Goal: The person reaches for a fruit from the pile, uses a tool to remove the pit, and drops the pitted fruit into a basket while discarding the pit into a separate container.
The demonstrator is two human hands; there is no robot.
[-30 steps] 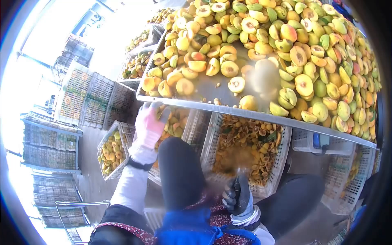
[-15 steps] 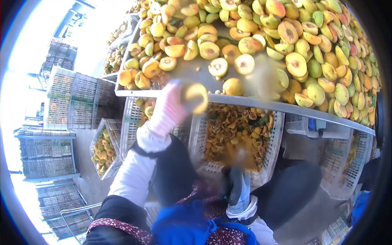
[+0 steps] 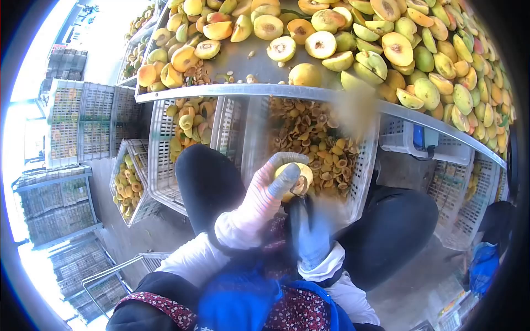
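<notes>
My left hand, in a pale glove with grey fingertips, is closed on a yellow peach half. Its cut side faces right and shows a brown pit hollow. My right hand, in a light blue glove, is just below and right of the peach half. Motion smears its fingers, which look curled around something dark and slim that I cannot make out. Both hands are over my lap, at the near end of a white crate holding brown and yellow fruit scraps.
A metal-edged table heaped with halved peaches stands ahead. More fruit fills a crate under its left side and a smaller crate farther left. Stacked crates stand at left. A blurry smudge covers part of the table edge.
My left hand has come down from the table edge to my lap, bringing the peach half beside my right hand. The view has shifted slightly.
</notes>
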